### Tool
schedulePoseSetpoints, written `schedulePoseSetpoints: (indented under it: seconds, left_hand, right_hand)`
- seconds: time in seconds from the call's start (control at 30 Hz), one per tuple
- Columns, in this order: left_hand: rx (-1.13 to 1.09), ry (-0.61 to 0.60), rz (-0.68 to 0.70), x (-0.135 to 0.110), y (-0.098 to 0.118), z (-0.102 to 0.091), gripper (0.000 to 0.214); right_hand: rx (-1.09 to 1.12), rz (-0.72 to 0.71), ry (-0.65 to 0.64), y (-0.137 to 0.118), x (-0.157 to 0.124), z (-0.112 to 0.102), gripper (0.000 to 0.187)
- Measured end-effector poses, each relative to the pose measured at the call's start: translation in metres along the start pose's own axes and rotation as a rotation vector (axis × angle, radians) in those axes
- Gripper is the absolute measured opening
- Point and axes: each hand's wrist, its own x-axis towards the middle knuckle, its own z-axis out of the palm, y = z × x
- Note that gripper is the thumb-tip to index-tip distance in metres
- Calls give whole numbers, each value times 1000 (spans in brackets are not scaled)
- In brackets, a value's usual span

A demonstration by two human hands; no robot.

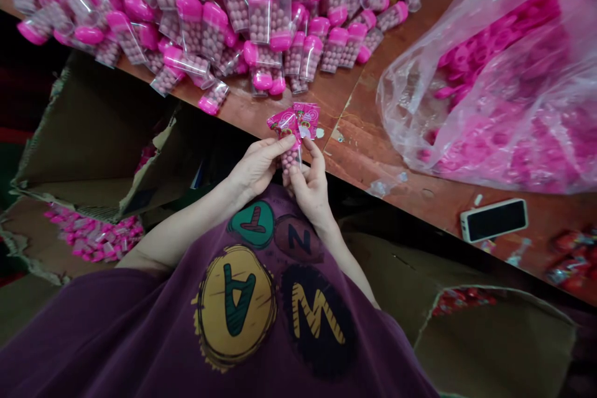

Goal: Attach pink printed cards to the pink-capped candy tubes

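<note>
At the table's edge, both hands meet around a small clear candy box [288,160] filled with pink balls. My left hand [259,165] is closed, its thumb pressing a pink printed label [282,119] against the box's upper end. My right hand [311,188] grips the box from the other side, thumb on its lower part and index finger raised along its edge. Just beyond the fingers lies another pink printed label [306,114], partly overlapped by the first. The far side of the box is hidden by my fingers.
A heap of pink-capped candy boxes [191,22] covers the table's far left. Right of it sits a clear plastic bag [401,99] of pink plastic parts. A phone [495,221] lies near the edge. Cardboard cartons [88,130] with pink pieces stand below left; another carton [499,342] is below right.
</note>
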Motion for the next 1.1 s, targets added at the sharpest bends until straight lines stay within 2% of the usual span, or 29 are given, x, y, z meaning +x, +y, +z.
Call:
schedulePoseSetpoints:
  seconds: [0.2, 0.3, 0.47, 0.6, 0.7, 0.87, 1.03, 1.1]
  left_hand:
    - [31, -65, -17, -3, -1, -1, 24]
    - [79, -24, 20, -5, -4, -1, 24]
    - [109, 47, 86, -9, -8, 5, 29]
    - [143, 52, 70, -7, -5, 5, 35]
    - [158, 118, 92, -2, 2, 0, 38]
    - [144, 247, 195, 8, 8, -6, 19]
    - [43, 250, 271, 9, 2, -6, 28]
    - [16, 225, 247, 7, 0, -5, 34]
  right_hand:
    - [194, 78, -62, -1, 5, -4, 75]
    - [112, 57, -43, 6, 7, -6, 77]
    - [-109, -77, 44, 15, 4, -4, 73]
    - [-27, -19, 24, 10, 5, -5, 74]
    - [35, 26, -4, 4, 6, -7, 73]
    - [42, 63, -8, -1, 4, -8, 69]
    - [73, 90, -21, -4, 2, -5, 68]
    - [106, 89, -16, -4, 2, -5, 69]
